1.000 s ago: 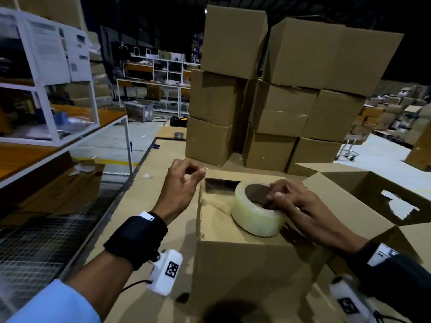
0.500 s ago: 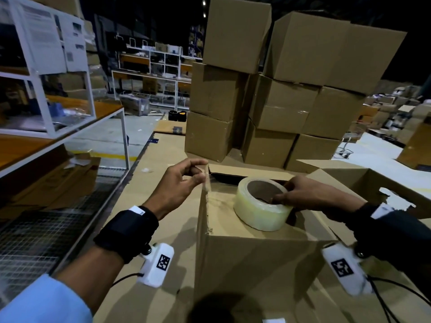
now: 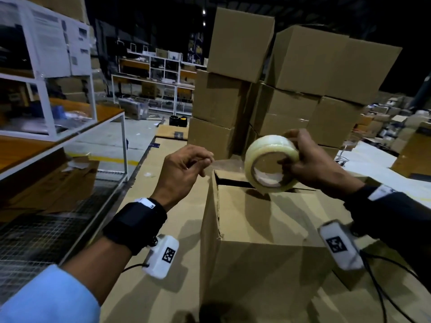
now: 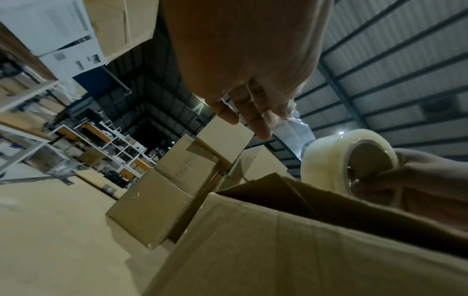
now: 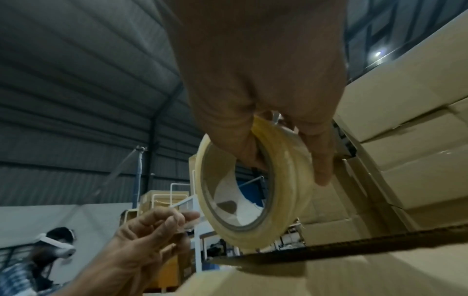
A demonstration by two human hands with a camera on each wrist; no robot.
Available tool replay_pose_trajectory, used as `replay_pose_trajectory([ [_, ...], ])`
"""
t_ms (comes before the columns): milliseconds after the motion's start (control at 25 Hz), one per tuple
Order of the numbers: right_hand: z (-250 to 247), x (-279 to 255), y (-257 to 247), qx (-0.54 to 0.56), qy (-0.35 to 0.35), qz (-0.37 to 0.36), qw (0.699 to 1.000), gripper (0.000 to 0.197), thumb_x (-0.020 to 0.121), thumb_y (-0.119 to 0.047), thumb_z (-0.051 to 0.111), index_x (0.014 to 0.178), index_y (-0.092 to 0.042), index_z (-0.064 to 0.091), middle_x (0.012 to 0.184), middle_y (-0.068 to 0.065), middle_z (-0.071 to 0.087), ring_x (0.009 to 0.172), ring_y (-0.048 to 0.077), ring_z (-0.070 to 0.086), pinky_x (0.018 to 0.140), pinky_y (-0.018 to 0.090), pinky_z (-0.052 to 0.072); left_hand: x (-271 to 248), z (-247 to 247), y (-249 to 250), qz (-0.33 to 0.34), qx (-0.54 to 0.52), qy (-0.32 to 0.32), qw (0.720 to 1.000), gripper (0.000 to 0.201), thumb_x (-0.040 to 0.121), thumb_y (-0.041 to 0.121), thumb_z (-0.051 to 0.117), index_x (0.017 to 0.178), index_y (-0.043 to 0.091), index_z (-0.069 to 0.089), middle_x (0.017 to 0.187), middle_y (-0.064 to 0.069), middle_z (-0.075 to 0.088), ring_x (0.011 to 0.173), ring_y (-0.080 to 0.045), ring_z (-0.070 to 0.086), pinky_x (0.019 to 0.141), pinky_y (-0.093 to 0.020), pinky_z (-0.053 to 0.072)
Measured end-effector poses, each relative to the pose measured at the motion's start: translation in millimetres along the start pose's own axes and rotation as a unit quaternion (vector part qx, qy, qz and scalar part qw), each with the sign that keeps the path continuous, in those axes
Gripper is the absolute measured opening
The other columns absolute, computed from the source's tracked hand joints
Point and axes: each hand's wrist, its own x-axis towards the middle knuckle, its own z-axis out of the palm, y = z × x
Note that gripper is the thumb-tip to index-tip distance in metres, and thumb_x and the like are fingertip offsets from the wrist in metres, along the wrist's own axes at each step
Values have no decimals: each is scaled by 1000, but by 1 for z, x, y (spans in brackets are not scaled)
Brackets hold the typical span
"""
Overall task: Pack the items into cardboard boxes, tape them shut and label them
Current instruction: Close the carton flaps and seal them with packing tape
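Looking down from the head view, we see a roll of clear tape [image 3: 271, 163] held on edge just above the far end of a cardboard box [image 3: 263, 231] whose top flaps leave a dark gap. Our right hand [image 3: 312, 164] grips the roll, thumb in the core and fingers over the rim. Our left hand [image 3: 184, 170] pinches the loose end of the tape [image 3: 227, 163] between thumb and fingertips, stretched across to the roll.

From the left wrist, we see the curled fingers [image 4: 255, 118] holding the clear strip, the roll beyond.

From the right wrist, the roll [image 5: 253, 192] hangs from the thumb and fingers, above the box edge [image 5: 329, 250], with our left hand [image 5: 152, 236] pinching nearby.
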Motion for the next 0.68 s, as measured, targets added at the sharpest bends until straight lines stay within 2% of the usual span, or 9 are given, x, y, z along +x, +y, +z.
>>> replay_pose_trajectory([
  [80, 15, 15, 6, -46, 11, -6, 999, 47, 81, -1, 71, 116, -23, 50, 115, 6, 51, 94, 18, 56, 69, 16, 50, 1, 0, -13, -19, -5, 21, 1000, 13, 90, -2, 67, 94, 10, 72, 106, -4, 73, 81, -15, 71, 75, -24, 58],
  [120, 23, 20, 11, -50, 14, 0, 999, 45, 80, -1, 71, 117, -20, 52, 116, 8, 51, 96, 20, 55, 75, 23, 52, -1, 1, -20, -27, -4, 30, 999, 11, 90, -3, 68, 94, 7, 73, 108, -4, 73, 88, -15, 72, 81, -26, 59],
  [200, 38, 22, 21, 15, -12, 39, 999, 44, 83, -2, 70, 119, -19, 52, 116, 11, 56, 99, 27, 61, 83, 41, 58, -10, 3, -33, -55, -3, 44, 998, 10, 88, -3, 71, 96, 3, 75, 109, -4, 74, 96, -14, 71, 87, -30, 59],
  [280, 46, 16, 27, 98, -60, 71, 991, 44, 89, -1, 68, 124, -18, 48, 111, 14, 62, 98, 31, 66, 83, 48, 60, -22, 4, -46, -81, 4, 50, 995, 12, 88, -1, 72, 98, 4, 76, 107, -3, 74, 94, -14, 72, 86, -31, 59],
  [360, 46, 10, 31, 149, -93, 90, 980, 47, 90, 0, 67, 128, -18, 47, 110, 16, 64, 100, 31, 66, 83, 45, 60, -32, 5, -56, -88, 20, 51, 995, 9, 87, 1, 74, 94, 6, 77, 104, -1, 73, 92, -14, 71, 81, -28, 58],
  [480, 44, 5, 32, 159, -132, 66, 976, 44, 84, 1, 73, 120, -18, 56, 102, 7, 68, 95, 22, 68, 79, 36, 60, -39, 7, -63, -100, 41, 56, 993, 8, 87, 1, 74, 91, 7, 78, 92, 0, 69, 85, -12, 68, 72, -17, 50],
  [520, 45, 5, 35, 160, -138, 65, 975, 44, 82, -1, 75, 119, -18, 57, 101, 6, 69, 95, 22, 68, 78, 35, 60, -40, 7, -63, -110, 30, 57, 992, 9, 88, 1, 73, 91, 8, 78, 87, 0, 70, 81, -11, 68, 73, -17, 50],
  [600, 47, 8, 37, 163, -126, 93, 974, 53, 81, -5, 75, 127, -17, 52, 109, 12, 65, 97, 27, 67, 78, 40, 61, -41, 7, -61, -144, -2, 51, 988, 11, 90, 0, 70, 91, 8, 77, 78, 1, 74, 76, -11, 70, 77, -23, 54],
  [680, 50, 9, 32, 149, -112, 102, 977, 52, 86, 2, 67, 130, -19, 47, 111, 13, 61, 96, 27, 65, 73, 35, 59, -41, 4, -55, -173, -28, 46, 983, 11, 92, 0, 67, 91, 8, 75, 78, -2, 76, 80, -16, 74, 85, -29, 57],
])
